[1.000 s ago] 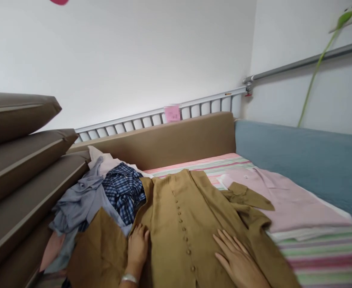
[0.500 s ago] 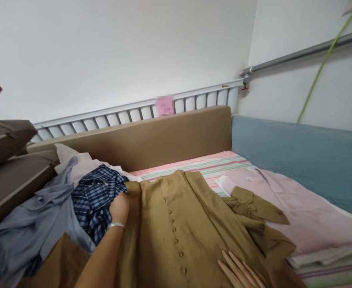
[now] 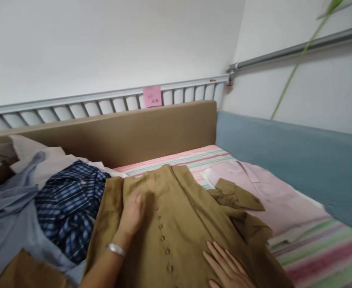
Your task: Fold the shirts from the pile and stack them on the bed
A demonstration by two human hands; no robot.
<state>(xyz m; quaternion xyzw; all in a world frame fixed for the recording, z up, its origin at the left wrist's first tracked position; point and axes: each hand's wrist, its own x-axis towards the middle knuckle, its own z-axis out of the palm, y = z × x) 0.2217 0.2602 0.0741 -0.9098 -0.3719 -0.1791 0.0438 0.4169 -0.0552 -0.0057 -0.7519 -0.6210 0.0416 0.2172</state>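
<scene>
Bed with striped sheet [image 3: 323, 256] takes up most of the view, pink, green and white stripes, bare part at lower right and a strip near the headboard. Tan padded headboard [image 3: 119, 134] runs across the back, white slatted rail [image 3: 74, 107] above it against the wall. Blue padded side panel [image 3: 299, 160] along the right wall, grey metal bar [image 3: 299, 45] mounted above that.

Brown button-front garment [image 3: 188, 224] lies spread flat in the middle of the bed, collar end toward the headboard, button row running down the centre, one sleeve bunched at its right edge where it lies on the pink shirt. Pile of clothes to its left: grey-blue garment [image 3: 11, 216] lowest and widest, blue plaid shirt [image 3: 65, 204] crumpled on top of it, just beside the brown garment's left edge. Folded pink shirt [image 3: 269, 192] sits to the right on the sheet, near the blue panel.

My left hand [image 3: 132, 214] is laid flat on the brown garment's upper left part, just left of the buttons, fingers together and stretched out, palm down, gripping nothing; it is blurred. Silver bracelet [image 3: 115, 249] on that wrist. My right hand [image 3: 227, 268] rests flat on the garment lower right of the button row, fingers extended and slightly spread, gripping nothing, partly cut by the bottom edge.

Small pink sticky note [image 3: 152, 96] on the rail, writing too small to read.
</scene>
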